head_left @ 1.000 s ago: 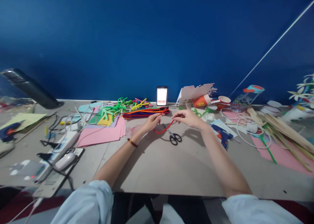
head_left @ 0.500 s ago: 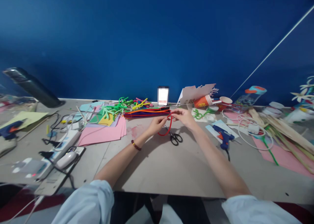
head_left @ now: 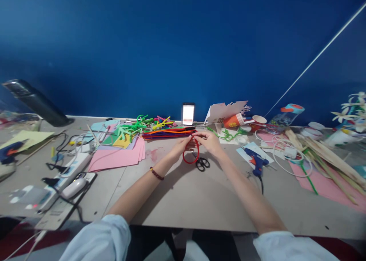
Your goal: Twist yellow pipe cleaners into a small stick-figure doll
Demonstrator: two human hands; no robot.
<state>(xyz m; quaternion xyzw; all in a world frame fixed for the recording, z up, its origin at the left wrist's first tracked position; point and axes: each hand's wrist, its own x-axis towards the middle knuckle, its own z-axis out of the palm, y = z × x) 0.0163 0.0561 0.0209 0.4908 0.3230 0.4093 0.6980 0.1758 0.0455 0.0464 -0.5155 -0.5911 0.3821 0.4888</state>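
A red pipe cleaner [head_left: 190,163] is bent into a loop that hangs below my fingertips. My left hand [head_left: 180,145] pinches it at the top from the left, and my right hand [head_left: 209,142] pinches it there from the right. The fingertips of both hands almost meet, hiding the ends of the loop. Black-handled scissors [head_left: 203,164] lie on the table just behind and below the loop, their blades partly covered. Beyond my hands rests a bundle of red, orange and purple pipe cleaners [head_left: 168,133].
A phone [head_left: 188,114] stands against the blue wall. Pink paper [head_left: 117,158], green bent pipe cleaners [head_left: 128,130] and a power strip [head_left: 67,175] lie leftward. To the right are a blue glue gun [head_left: 257,161], an orange paper cup [head_left: 233,121] and white cable [head_left: 293,169].
The red pipe cleaner has gone from an open curve to a closed round loop. My hands have drawn closer together at its top, and the view has shifted slightly.
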